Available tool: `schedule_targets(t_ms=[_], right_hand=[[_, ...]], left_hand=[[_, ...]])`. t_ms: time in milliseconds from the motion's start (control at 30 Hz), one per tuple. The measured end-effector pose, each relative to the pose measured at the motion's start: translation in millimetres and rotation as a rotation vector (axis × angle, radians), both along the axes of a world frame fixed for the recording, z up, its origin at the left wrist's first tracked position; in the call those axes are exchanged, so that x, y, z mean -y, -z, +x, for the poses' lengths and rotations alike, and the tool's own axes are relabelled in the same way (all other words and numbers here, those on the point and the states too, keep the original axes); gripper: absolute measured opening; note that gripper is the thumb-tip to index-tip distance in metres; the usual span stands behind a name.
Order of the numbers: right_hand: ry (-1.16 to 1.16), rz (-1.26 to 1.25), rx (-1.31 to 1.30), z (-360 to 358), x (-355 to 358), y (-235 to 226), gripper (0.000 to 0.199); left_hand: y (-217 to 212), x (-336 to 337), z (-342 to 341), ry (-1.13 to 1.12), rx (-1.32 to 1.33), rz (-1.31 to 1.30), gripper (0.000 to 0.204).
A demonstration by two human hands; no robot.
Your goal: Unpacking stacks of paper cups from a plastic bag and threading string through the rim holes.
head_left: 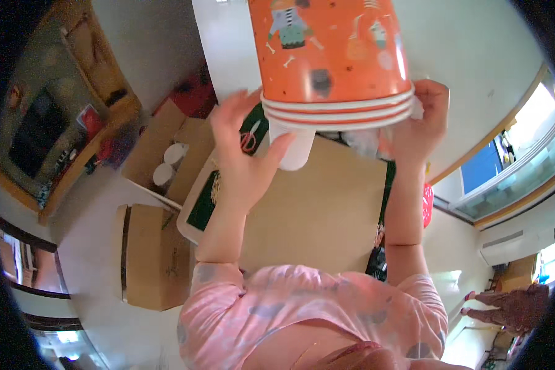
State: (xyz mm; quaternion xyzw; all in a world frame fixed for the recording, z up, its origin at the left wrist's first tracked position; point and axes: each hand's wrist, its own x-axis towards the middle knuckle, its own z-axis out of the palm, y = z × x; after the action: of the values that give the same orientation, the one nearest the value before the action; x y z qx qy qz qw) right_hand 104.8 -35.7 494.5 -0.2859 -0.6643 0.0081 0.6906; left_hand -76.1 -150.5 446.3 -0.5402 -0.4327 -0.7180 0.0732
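Note:
A nested stack of orange paper tubs (336, 55) with cartoon prints is held up close, its thick white rims facing down. My right hand (428, 120) is closed at the right side of the rims, fingers bent, with a bit of whitish, see-through material beside them. On the left, my left hand (243, 148) is raised next to the rims, thumb and fingers apart and slightly blurred. A white round-ended piece (296, 151) shows below the stack near my left thumb; its upper part is hidden. Crumpled clear plastic (364, 143) lies partly hidden under the rims.
A brown board (320, 203) covers the table in front of me. Red-handled scissors (248, 142) lie on its dark green left part. An open carton (148, 154) with white round items and a closed carton (157, 256) stand left. A person (512, 308) is at far right.

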Motion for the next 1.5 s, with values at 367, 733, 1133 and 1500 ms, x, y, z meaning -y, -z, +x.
schedule_targets(t_ms=[367, 733, 1133, 1500], right_hand=[[-0.04, -0.859, 0.509, 61.9, 108.8, 197.7, 0.012], [0.0, -1.058, 0.588, 83.2, 121.1, 255.3, 0.02], [-0.119, -1.116, 0.277, 77.5, 113.2, 221.0, 0.025], [0.115, -0.866, 0.039, 142.8, 59.0, 202.4, 0.01]], left_hand=[[181.1, 94.4, 28.0, -0.06, 0.012, -0.821, 0.016], [245.4, 97.1, 46.4, 0.114, 0.376, -0.973, 0.019], [287.6, 92.4, 17.2, 0.053, 0.444, -0.967, 0.03], [373.6, 92.7, 6.6, -0.117, 0.272, -1.234, 0.03]])
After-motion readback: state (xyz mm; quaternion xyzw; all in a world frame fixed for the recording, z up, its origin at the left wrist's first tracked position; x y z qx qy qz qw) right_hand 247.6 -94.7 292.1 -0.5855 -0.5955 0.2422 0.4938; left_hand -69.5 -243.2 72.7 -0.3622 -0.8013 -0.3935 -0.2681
